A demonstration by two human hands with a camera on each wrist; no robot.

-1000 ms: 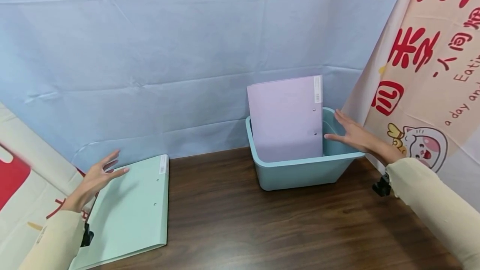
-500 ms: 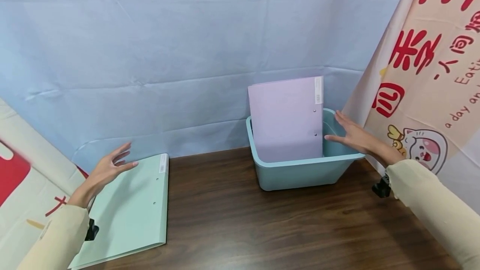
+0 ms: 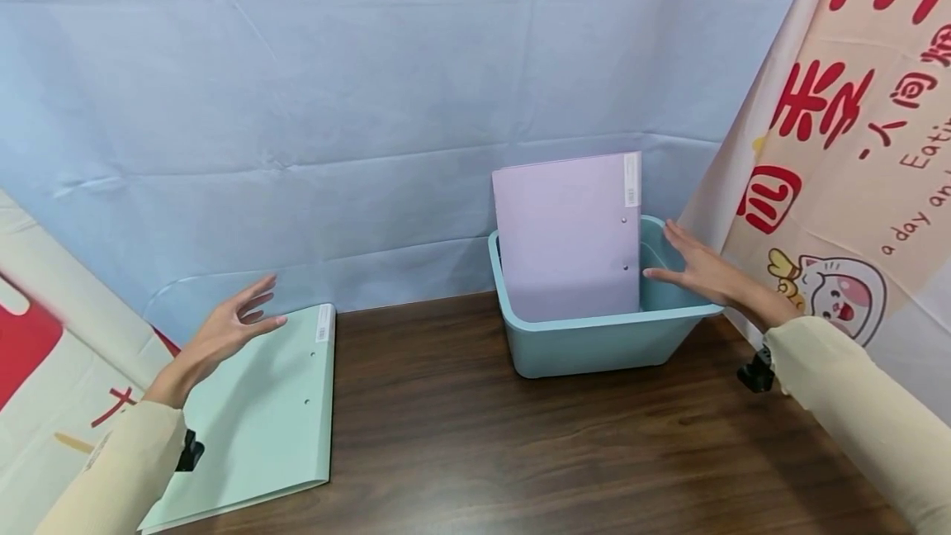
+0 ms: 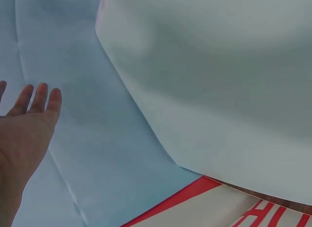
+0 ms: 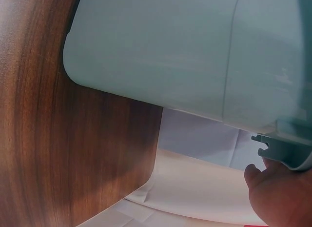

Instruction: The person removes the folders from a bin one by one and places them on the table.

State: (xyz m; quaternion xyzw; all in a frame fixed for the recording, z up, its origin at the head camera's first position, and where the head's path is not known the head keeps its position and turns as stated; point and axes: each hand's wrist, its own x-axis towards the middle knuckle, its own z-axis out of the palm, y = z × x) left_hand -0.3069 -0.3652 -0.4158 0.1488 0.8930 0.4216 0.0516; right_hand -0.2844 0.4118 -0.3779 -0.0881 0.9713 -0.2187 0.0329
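Note:
My left hand (image 3: 229, 330) hovers over the upper left of a mint-green file folder (image 3: 256, 423), fingers extended and thumb apart, holding nothing. That folder lies flat on the table at the left; it fills much of the left wrist view, with the hand (image 4: 29, 134) beside it. On the right, a blue-green plastic bin (image 3: 594, 351) holds a lilac file folder (image 3: 568, 238) standing upright, leaning back. My right hand (image 3: 702, 272) rests at the bin's right rim, fingers spread. From the right wrist, the hand (image 5: 280, 193) shows right at the rim's edge.
The dark wooden table (image 3: 431, 403) spans the space between the mint folder and the bin. A pale blue cloth (image 3: 371, 106) hangs behind. Printed cloths stand at both sides, the right one (image 3: 839, 155) close to the bin.
My left hand has moved to the right and slightly up over the mint folder. The right hand, the bin and both folders stay in place.

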